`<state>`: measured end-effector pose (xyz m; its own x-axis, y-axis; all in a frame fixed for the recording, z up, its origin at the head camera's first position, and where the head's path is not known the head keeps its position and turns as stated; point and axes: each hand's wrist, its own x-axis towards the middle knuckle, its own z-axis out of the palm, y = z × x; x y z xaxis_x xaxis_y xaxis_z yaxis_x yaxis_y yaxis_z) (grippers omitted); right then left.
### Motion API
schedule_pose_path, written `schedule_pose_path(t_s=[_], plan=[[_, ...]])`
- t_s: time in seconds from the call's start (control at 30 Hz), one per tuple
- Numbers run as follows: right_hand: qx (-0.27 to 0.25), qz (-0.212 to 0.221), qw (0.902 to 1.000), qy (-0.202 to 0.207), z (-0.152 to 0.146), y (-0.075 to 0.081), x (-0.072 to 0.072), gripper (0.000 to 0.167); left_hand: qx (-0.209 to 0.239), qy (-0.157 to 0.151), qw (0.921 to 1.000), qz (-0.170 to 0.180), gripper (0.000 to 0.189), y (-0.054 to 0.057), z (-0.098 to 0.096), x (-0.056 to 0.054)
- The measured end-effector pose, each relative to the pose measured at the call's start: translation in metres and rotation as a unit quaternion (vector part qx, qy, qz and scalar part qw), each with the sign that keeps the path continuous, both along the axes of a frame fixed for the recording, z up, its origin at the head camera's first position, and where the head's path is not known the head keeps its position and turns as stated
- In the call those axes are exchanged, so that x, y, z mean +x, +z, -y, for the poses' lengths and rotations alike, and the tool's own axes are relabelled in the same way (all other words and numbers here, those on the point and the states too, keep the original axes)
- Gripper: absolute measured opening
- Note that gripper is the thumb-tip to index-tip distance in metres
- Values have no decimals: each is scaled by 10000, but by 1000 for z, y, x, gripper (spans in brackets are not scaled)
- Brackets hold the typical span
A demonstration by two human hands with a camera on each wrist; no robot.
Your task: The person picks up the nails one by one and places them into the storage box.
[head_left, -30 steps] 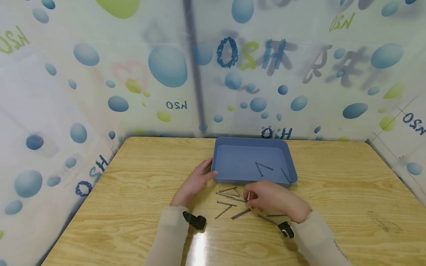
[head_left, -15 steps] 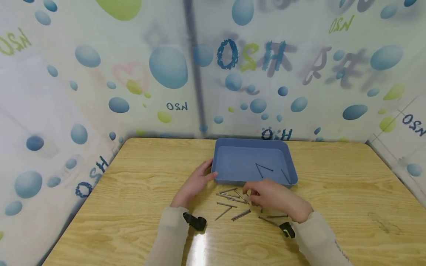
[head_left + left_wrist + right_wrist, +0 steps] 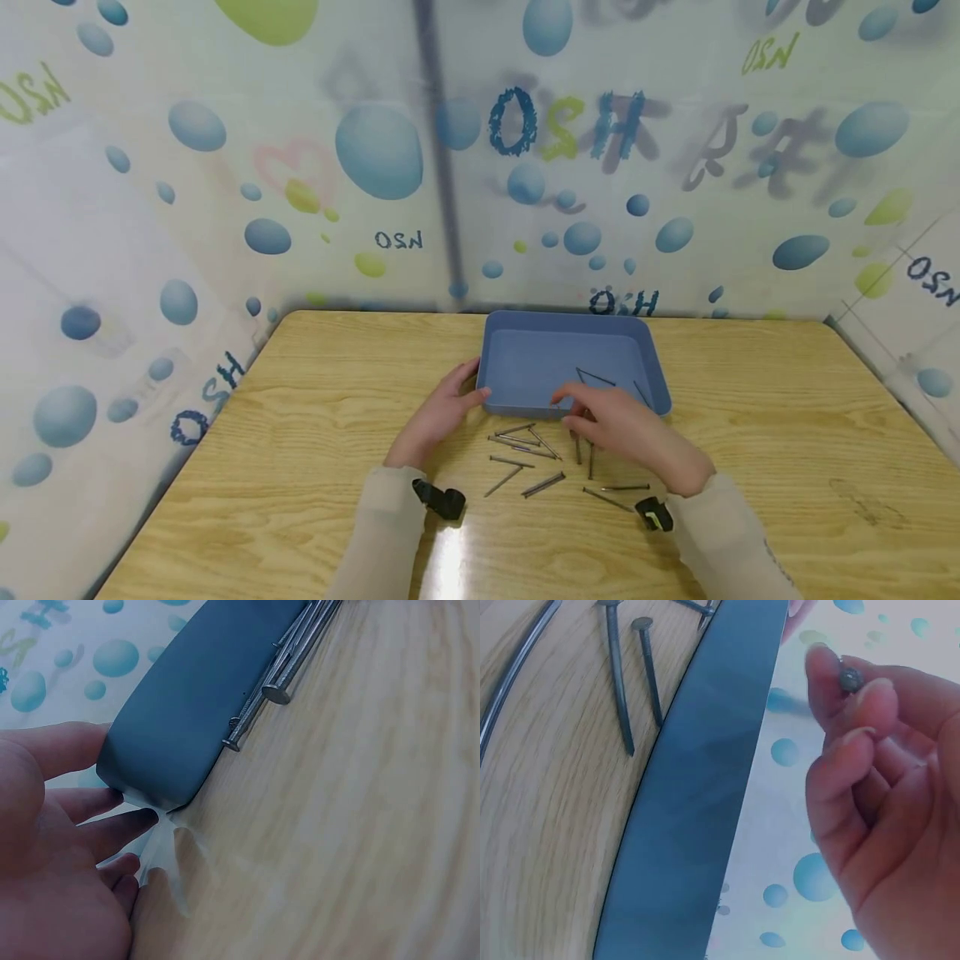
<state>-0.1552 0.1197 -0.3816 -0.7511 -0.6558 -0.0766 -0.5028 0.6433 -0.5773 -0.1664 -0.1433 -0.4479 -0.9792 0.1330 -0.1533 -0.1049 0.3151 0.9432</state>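
My right hand point(image 3: 618, 421) is over the front rim of the blue tray point(image 3: 525, 367). Its thumb and fingers pinch a nail, whose round head point(image 3: 850, 680) shows between the fingertips in the right wrist view; the shank is mostly hidden. At the tray's front left corner my left hand point(image 3: 438, 412) rests, fingers fairly straight along the side and thumb at the rim. Inside the tray lie a few nails point(image 3: 596, 377), partly covered by the right hand. Several loose nails point(image 3: 513, 440) are scattered on the table just in front of it.
Two nails point(image 3: 617, 488) lie under the right forearm, near the black wrist camera point(image 3: 654, 514). A pair of nails point(image 3: 543, 484) lies side by side closer to me. Behind the wooden table point(image 3: 360, 358) hangs a printed curtain point(image 3: 465, 208).
My right hand has risen from the loose nails toward the tray's front rim, lifting a nail. Two nails formerly behind its fingers now show. The left hand and the tray stay put.
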Motion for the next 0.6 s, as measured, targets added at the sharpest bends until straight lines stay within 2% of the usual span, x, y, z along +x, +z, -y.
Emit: schedule_pose_path(t_s=[0.33,0.6], plan=[[-110,-491,9981,-353,-12,-5,-11,12,61,-42,9999,75,59,2,1,-1],[-82,-495,9951,-856,-22,-5,-18,18,5,-179,9997,166,58,29,-3,12]])
